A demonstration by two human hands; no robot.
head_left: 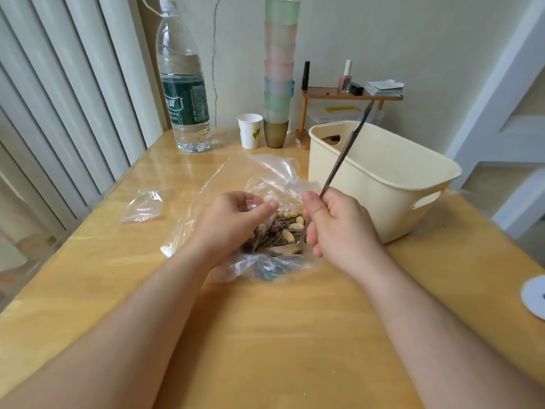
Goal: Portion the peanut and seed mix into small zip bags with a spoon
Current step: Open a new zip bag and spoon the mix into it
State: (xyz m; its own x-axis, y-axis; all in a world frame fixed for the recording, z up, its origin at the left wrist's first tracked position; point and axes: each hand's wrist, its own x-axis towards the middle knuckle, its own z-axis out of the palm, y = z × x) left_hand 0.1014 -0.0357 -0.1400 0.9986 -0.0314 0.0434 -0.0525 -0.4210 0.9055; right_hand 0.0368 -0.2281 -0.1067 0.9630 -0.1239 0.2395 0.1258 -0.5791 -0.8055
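Peanut and seed mix (280, 233) sits in a heap inside a big clear plastic bag (265, 178) spread open on the wooden table (265, 335), right between the two hands & just below the fingertips of both.

Left hand (233, 219): fingers curled, thumb and forefinger pinching a small zip bag (255, 203) by its red-striped top edge, held just over the mix. Bag itself is mostly hidden by the fingers, so can't tell if its mouth is open.

Right hand (339, 228): fingers wrapped round the handle of a spoon (345, 152), thumb pressed along the shaft. Handle sticks up and away from the knuckles, slanting toward the far right; the bowl end points down below the fingers into the mix, prob. touching it, but blurred and half hidden by the hand.

Well left of the left hand's fingers, a spare zip bag (143, 205) lies flat on the table. Just beyond the right hand's knuckles stands a cream plastic bin (383, 184). Farther back: water bottle (184, 93), paper cup (250, 130), tall stack of tinted cups (278, 69), and a small wooden shelf (351, 95) w/ nail polish bottles on top.
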